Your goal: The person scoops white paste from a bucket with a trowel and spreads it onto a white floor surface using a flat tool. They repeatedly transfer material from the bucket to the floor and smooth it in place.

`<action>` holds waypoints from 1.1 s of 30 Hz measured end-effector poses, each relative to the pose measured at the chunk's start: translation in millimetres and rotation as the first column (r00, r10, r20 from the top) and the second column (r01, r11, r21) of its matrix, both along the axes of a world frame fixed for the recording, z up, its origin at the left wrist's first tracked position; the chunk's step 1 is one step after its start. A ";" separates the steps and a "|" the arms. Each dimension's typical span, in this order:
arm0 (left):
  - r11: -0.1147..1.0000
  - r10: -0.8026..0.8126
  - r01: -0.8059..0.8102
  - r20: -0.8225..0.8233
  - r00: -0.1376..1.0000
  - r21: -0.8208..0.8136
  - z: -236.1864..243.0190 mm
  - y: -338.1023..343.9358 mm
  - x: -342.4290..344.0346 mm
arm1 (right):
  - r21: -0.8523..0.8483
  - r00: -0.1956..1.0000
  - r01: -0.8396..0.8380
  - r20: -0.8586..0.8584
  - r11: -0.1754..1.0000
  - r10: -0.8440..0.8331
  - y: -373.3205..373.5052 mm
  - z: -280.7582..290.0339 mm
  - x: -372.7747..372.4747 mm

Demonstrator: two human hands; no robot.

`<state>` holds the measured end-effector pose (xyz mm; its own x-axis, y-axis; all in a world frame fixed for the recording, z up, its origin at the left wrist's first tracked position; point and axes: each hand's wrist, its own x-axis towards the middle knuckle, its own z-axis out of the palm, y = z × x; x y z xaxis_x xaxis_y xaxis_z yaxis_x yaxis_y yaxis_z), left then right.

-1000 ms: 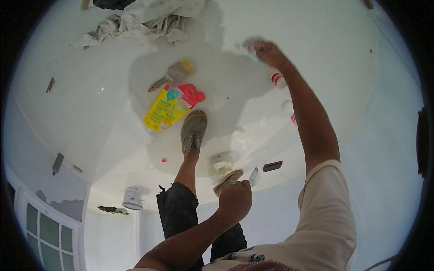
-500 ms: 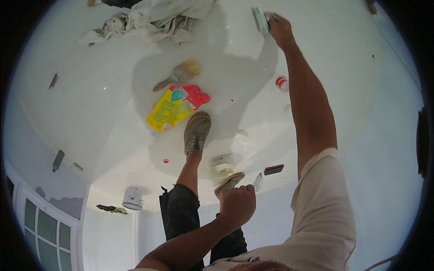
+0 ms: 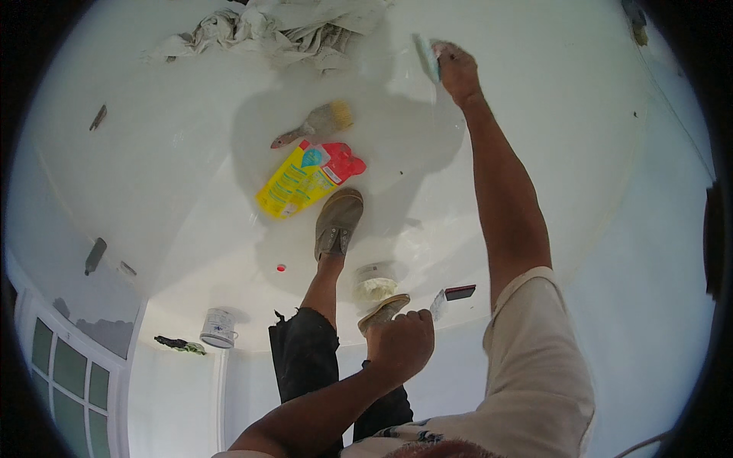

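My right hand (image 3: pixel 458 72) is stretched far ahead over the white floor. Its fingers are closed on a flat pale-green tool (image 3: pixel 427 59), held edge-on; blur hides its exact kind. Low in front of my body, my left hand (image 3: pixel 401 345) makes a fist. A thin speckled blade (image 3: pixel 437 304), like a putty knife's, sticks up beside its knuckles; the handle is hidden in the fist. A wide paintbrush (image 3: pixel 321 122) with yellow bristles lies left of the middle. Just below it is a yellow and red pouch (image 3: pixel 301 181), near the toe of my shoe (image 3: pixel 338 217).
A tub of whitish paste (image 3: pixel 376 284) stands beside my other shoe. Near it lies a dark red-edged block (image 3: pixel 460 292). A white bucket (image 3: pixel 218 328) sits at lower left, and a crumpled pale cloth (image 3: pixel 305 34) lies at the far side. A small red cap (image 3: pixel 282 268) lies near my leg.
My right hand has moved left and slightly nearer with the pale-green tool. My right arm now covers the small red and white container. My left fist has barely shifted.
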<state>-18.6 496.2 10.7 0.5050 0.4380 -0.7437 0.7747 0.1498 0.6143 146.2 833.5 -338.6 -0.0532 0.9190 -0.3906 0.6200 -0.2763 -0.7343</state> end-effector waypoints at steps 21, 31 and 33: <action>0.991 0.002 0.006 0.060 0.998 -0.132 -0.9 10.0 12.2 | 0.079 0.997 0.070 -0.043 0.994 -0.067 -10.0 -9.9 -10.2; 0.981 0.126 -0.140 -0.106 0.986 -0.138 -8.6 44.5 -31.2 | -0.039 0.998 -0.063 0.022 0.997 0.064 57.6 5.2 9.1; 0.976 0.153 -0.170 -0.127 0.980 -0.136 -14.5 65.3 -44.8 | -0.013 0.950 -0.289 0.116 0.957 0.289 29.7 -4.4 12.0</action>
